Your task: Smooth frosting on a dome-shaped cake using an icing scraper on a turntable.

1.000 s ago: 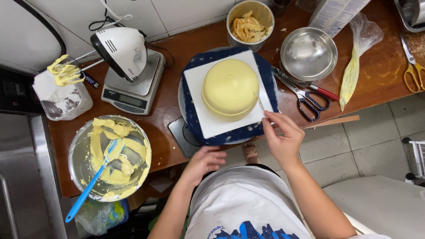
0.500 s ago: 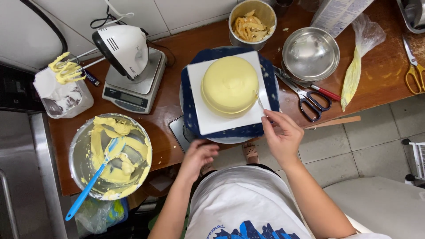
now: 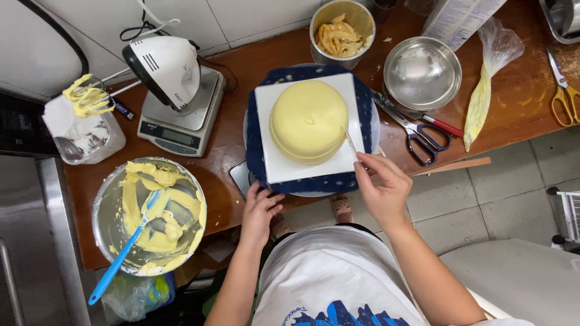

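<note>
— What's in your right hand (image 3: 382, 188)?

— A thin scraper (image 3: 350, 141), pinched narrow between thumb and fingertips. Its blade leans against the right side of the yellow cake (image 3: 309, 121), down low by the base.

— And the left hand (image 3: 261, 210)?

— It rests at the near left edge of the dark blue turntable (image 3: 363, 110), fingers curled loosely on the rim. I can't tell whether they truly clamp it or only touch it.

— Where does the cake sit?

— On a white square board (image 3: 284, 168), which lies on the turntable, in the middle of the brown counter (image 3: 519, 96), right in front of me. The cake is a smooth, rounded dome.

— What's around it?

— Just beyond it, a metal tin (image 3: 341, 33) with pale scraps inside. To the right, an empty steel bowl (image 3: 422, 72), then scissors with dark and red handles (image 3: 417, 124), and a piping bag (image 3: 483, 90) with yellow cream. Yellow-handled scissors (image 3: 563, 90) lie at the far right edge. A wooden stick (image 3: 453, 166) lies on the near edge by my right hand.

— And on the left?

— A white hand mixer (image 3: 166, 66) resting on a kitchen scale (image 3: 178, 130), its beaters (image 3: 87, 99) coated in cream over a plastic tub (image 3: 84, 136). Nearer to me, a steel bowl of yellow cream (image 3: 150, 214) with a blue spatula (image 3: 124, 253) standing in it.
</note>
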